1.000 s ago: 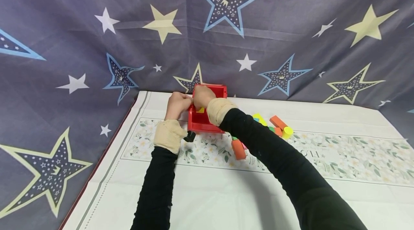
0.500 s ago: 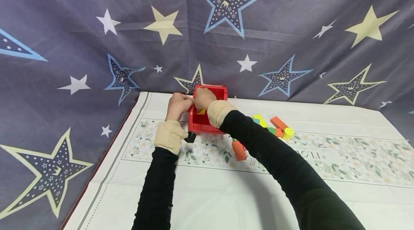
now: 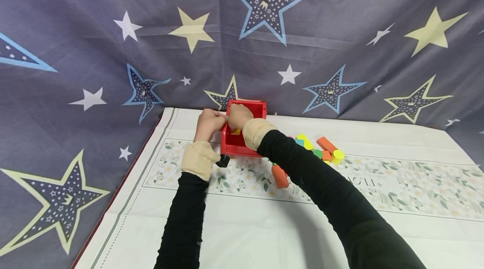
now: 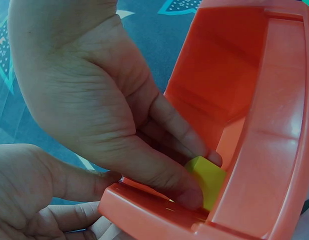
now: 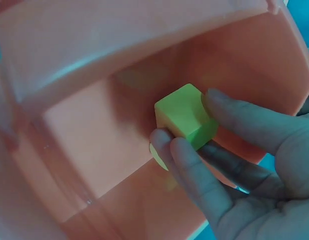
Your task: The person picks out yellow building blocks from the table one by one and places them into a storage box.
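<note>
A red plastic box (image 3: 242, 150) with an open top stands at the back of the table. My right hand (image 3: 239, 116) reaches into it and pinches a yellow block (image 5: 182, 112) between thumb and fingertips. Under that block, the edge of another yellow piece (image 5: 158, 158) shows at the box floor. In the left wrist view the yellow block (image 4: 209, 181) is low inside the box, against the red side wall. My left hand (image 3: 209, 123) grips the box's left end edge, thumb on one side and fingers on the other; part of those fingers is hidden behind the wall.
Right of the box lie several coloured blocks, among them an orange block (image 3: 280, 176), a yellow cylinder (image 3: 338, 156) and another orange block (image 3: 327, 144). My right forearm passes over part of this group. A star-patterned curtain (image 3: 257, 63) rises directly behind the table.
</note>
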The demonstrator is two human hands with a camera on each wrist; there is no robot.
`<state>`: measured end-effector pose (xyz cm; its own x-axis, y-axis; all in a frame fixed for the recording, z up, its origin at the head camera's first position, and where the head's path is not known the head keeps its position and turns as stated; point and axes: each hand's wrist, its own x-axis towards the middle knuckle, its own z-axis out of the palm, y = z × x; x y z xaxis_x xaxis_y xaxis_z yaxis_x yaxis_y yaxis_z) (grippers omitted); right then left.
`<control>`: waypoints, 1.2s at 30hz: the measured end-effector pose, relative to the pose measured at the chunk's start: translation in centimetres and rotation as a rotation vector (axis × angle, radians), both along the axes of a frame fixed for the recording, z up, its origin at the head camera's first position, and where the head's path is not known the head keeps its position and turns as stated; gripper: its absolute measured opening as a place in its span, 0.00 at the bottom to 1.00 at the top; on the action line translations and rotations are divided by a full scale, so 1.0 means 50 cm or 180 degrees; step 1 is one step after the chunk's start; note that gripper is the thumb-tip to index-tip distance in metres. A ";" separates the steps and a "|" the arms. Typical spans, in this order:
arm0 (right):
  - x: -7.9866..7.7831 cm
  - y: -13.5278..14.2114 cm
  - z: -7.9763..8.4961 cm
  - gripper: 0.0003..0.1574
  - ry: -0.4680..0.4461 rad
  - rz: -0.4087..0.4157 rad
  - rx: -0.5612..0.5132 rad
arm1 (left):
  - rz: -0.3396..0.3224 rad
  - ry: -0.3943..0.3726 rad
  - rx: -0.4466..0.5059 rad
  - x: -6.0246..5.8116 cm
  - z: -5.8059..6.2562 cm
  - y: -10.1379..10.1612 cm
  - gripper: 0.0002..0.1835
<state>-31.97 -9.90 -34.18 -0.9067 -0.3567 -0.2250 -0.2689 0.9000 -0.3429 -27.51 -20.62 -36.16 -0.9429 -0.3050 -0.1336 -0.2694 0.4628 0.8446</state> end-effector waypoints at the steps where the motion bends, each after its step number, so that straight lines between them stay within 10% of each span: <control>1: 0.000 0.000 -0.001 0.11 0.0004 0.0001 0.0011 | 0.0002 0.0002 -0.0013 -0.001 -0.001 0.000 0.08; 36: 0.010 0.001 -0.011 0.10 0.0082 -0.0055 -0.0030 | 0.0011 0.0050 0.0103 0.000 -0.001 0.000 0.09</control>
